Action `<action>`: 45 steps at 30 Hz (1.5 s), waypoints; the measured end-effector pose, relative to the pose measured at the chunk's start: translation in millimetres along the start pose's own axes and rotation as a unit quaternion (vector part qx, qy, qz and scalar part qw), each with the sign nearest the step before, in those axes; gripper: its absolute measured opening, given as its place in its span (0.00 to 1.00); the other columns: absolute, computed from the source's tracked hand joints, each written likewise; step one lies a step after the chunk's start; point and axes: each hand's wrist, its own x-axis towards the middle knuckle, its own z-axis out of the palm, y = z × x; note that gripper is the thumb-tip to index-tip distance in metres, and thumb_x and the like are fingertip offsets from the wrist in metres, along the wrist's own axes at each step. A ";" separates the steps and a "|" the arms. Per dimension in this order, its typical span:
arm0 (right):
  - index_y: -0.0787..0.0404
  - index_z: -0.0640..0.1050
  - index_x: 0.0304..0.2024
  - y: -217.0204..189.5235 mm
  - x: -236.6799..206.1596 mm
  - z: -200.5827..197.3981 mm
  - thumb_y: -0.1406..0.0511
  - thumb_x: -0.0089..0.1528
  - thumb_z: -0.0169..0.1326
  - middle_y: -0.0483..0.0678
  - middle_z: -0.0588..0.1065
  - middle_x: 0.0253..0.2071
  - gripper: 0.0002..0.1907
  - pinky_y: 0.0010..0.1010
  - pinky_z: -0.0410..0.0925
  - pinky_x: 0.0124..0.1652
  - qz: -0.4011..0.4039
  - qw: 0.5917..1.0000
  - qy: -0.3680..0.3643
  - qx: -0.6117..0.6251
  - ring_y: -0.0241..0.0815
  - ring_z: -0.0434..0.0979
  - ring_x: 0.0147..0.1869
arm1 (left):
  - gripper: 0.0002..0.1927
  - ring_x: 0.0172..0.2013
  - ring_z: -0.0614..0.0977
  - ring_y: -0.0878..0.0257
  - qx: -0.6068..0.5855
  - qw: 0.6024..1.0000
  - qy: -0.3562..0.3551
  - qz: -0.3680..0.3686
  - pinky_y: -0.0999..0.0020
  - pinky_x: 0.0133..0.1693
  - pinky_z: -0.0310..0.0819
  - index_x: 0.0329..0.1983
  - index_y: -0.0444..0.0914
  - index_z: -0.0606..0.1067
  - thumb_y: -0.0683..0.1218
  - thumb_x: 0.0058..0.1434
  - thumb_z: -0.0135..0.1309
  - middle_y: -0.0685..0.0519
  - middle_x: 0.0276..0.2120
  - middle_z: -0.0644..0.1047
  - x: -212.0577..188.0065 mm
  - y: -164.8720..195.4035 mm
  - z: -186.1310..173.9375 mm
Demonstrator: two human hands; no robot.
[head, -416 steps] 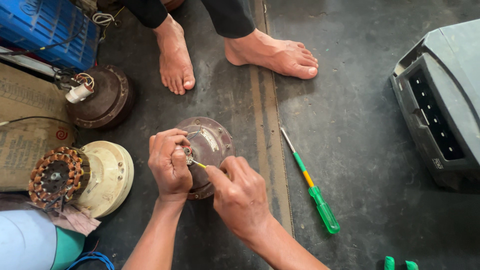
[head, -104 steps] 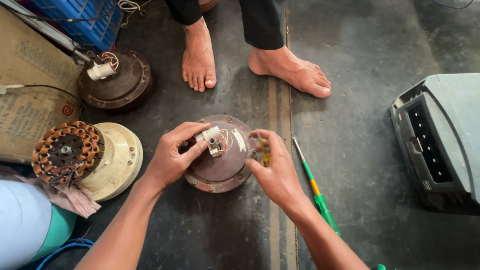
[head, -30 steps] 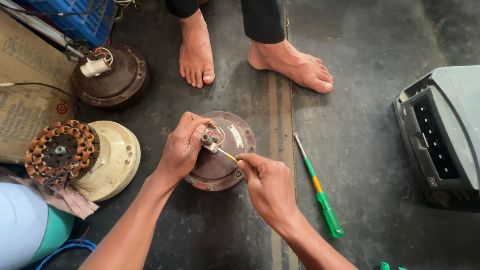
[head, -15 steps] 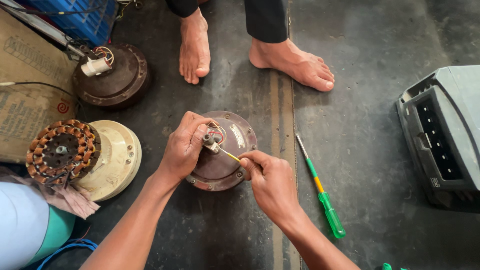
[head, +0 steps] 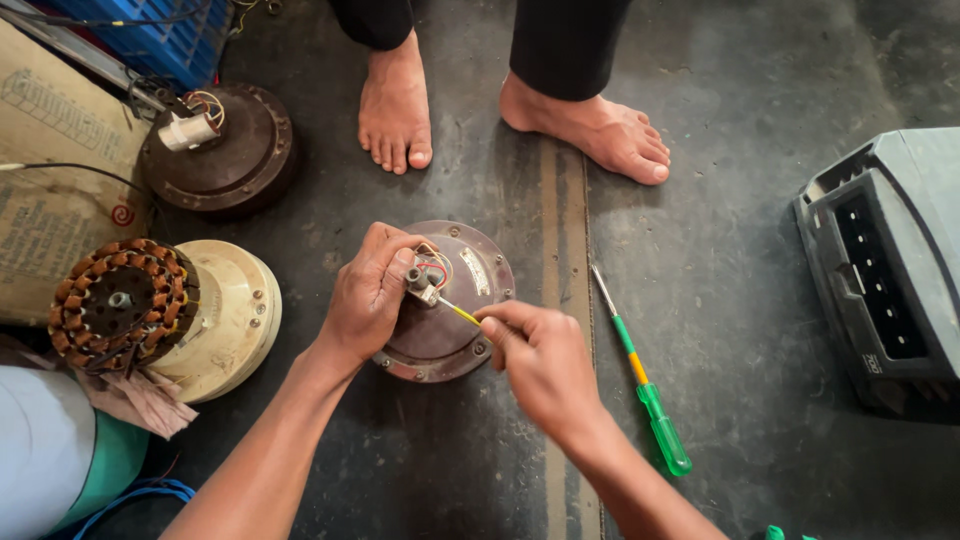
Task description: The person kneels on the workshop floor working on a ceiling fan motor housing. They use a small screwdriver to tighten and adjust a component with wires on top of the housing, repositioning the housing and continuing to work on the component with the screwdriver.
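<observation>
Currently, fan motor housing (head: 445, 320) terminal block is pinched by left hand (head: 365, 295); small yellow screwdriver (head: 459, 312) is pinched by right hand (head: 540, 360); tip slippage could nick wires.

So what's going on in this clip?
A person works on a round brown fan motor on the dark floor. The left hand steadies the small terminal block at its centre, while the right hand holds a thin yellow-tipped tool against it. A green screwdriver lies unused to the right.
</observation>
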 end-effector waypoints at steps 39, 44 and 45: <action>0.62 0.80 0.40 -6.5 -12.2 3.4 0.68 0.56 0.63 0.52 0.77 0.28 0.10 0.38 0.66 0.31 -0.315 0.916 0.114 -0.220 0.52 0.78 0.32 | 0.15 0.41 0.82 0.60 -0.045 0.998 -0.008 -0.032 0.66 0.44 0.75 0.50 0.36 0.77 0.47 0.74 0.40 0.51 0.41 0.75 1.9 -0.7 -0.7; 0.63 0.82 0.43 -0.5 -0.6 6.4 0.65 0.63 0.58 0.53 0.77 0.28 0.09 0.33 0.63 0.27 -0.130 0.990 0.045 0.010 0.45 0.73 0.28 | 0.16 0.41 0.82 0.61 -0.063 0.997 -0.023 -0.042 0.66 0.45 0.75 0.49 0.36 0.77 0.48 0.75 0.39 0.51 0.41 0.75 2.5 -0.5 -3.3; 0.66 0.83 0.44 -0.7 5.8 3.9 0.64 0.65 0.57 0.52 0.76 0.25 0.11 0.34 0.58 0.25 0.044 0.988 -0.030 0.144 0.42 0.68 0.23 | 0.16 0.41 0.82 0.61 -0.066 0.997 -0.022 -0.040 0.67 0.45 0.75 0.49 0.36 0.77 0.48 0.75 0.39 0.51 0.41 0.75 2.7 -0.5 -3.5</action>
